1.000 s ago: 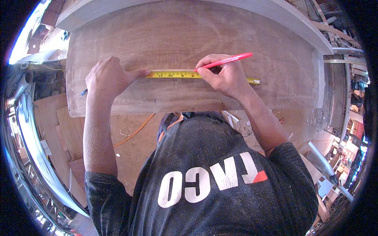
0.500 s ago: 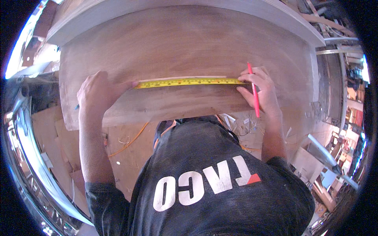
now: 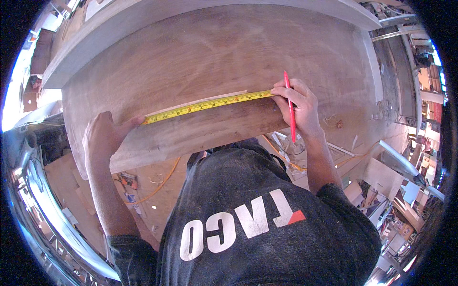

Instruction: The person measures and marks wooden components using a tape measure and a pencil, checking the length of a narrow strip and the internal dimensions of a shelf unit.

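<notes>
- Tape measure [image 3: 205, 106], yellow with dark marks, stretched straight at a slant across the near part of the wooden tabletop [image 3: 214, 52], between both hands.
- Left hand [image 3: 102, 136] at the tape's left end, thumb pointing right with its tip against the yellow band, other fingers mostly hidden from above; cannot tell whether closed around anything.
- Right hand [image 3: 303, 102] at the right end of the visible yellow length, thumb and finger close together there, grip narrow, also holding a red pen [image 3: 290, 114] between the fingers, one end up beyond the knuckles, the other down toward the wrist.
- Thin pale wood strip [image 3: 210, 98] just beyond the tape, along its far edge, right end short of the right hand.
- Raised board [image 3: 100, 40] along the far side of the tabletop, curved by the lens.
- Dark shirt [image 3: 329, 243] with large pale letters and a red corner, filling the lower middle, below the near edge of the tabletop.
- Orange cord [image 3: 168, 178] in a loose bend on the brown floor [image 3: 157, 196], right of the left forearm.
- Pale tube [image 3: 400, 159] on the right, well apart from both hands, near scattered pieces of board.
</notes>
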### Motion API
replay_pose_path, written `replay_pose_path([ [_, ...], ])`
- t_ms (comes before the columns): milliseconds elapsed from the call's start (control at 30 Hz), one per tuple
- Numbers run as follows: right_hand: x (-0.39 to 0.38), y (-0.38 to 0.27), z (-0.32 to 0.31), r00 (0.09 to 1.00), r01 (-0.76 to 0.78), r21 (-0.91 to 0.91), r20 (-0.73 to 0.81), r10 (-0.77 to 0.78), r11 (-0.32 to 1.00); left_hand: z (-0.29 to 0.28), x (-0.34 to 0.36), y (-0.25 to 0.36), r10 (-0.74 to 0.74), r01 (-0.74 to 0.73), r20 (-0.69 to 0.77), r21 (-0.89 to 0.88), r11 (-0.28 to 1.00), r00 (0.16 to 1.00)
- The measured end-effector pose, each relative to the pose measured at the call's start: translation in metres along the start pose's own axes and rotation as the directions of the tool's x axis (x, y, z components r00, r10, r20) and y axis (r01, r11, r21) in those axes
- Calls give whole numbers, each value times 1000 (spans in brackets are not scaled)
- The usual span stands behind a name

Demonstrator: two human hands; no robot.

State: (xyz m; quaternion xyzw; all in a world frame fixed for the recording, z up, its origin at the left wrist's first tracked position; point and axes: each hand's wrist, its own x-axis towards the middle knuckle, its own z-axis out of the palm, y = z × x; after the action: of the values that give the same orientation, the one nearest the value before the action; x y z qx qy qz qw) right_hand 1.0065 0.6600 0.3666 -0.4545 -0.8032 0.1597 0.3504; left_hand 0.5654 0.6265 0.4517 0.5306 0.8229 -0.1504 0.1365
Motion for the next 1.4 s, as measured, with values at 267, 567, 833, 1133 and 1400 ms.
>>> replay_pose_path([
  [267, -6, 7, -5, 999, -33, 29, 12, 33, 999, 2, -4, -1, -5, 4, -32, -26, 1000, 999],
  [567, -8, 9, -13, 999, -47, 8, -22, 47, 999, 4, -4, -7, 2, -6, -64, -52, 999, 998],
  [833, -8, 11, -14, 997, -71, 23, -23, 71, 997, 5, -5, -8, 8, -13, -73, -70, 997, 997],
  [1133, -9, 11, -14, 996, -85, 22, -28, 85, 996, 10, -6, -10, 24, -32, -102, -76, 997, 994],
  [1400, -8, 11, -13, 997, -64, 13, -47, 64, 998, 6, -5, -7, -21, 18, -51, -48, 999, 998],
])
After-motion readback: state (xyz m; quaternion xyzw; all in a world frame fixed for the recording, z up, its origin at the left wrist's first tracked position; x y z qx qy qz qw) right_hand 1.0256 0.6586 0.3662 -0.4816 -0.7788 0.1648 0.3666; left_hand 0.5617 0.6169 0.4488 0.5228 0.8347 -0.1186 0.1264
